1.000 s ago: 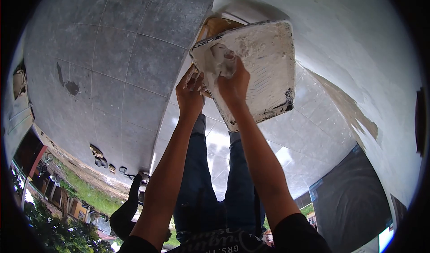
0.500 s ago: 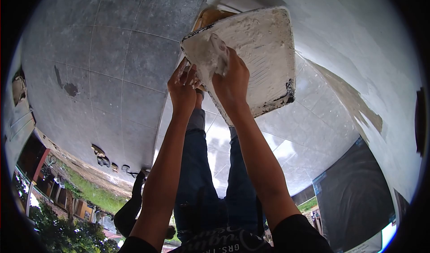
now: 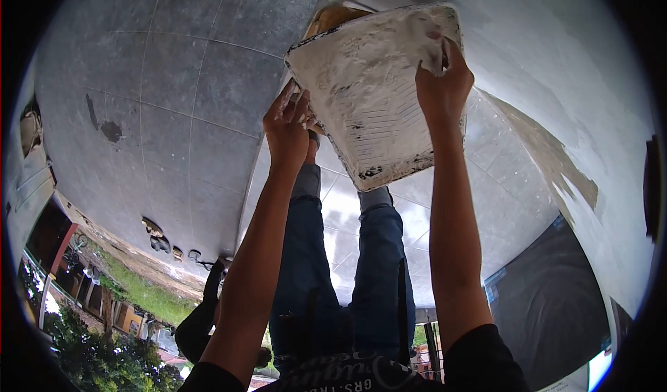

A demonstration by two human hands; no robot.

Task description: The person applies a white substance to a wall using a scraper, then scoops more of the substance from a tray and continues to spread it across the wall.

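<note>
Grey tiled floor (image 3: 174, 79) lies left of the white-smeared, shallow rectangular tray (image 3: 379, 124); at its left rim the left hand (image 3: 283, 121) half-curls, hold unclear; the tray, between hands, seems light, stiff, slippery, best rim-gripped; over its right side the right hand (image 3: 445, 88) curls, contents too blurred to tell

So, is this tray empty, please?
Not empty: pale, lumpy material coats the tray; how deep, I cannot tell.

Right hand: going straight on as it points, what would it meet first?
The right hand would probably meet the tray's far rim first, with the pale wall beyond; depth is unclear.
</note>
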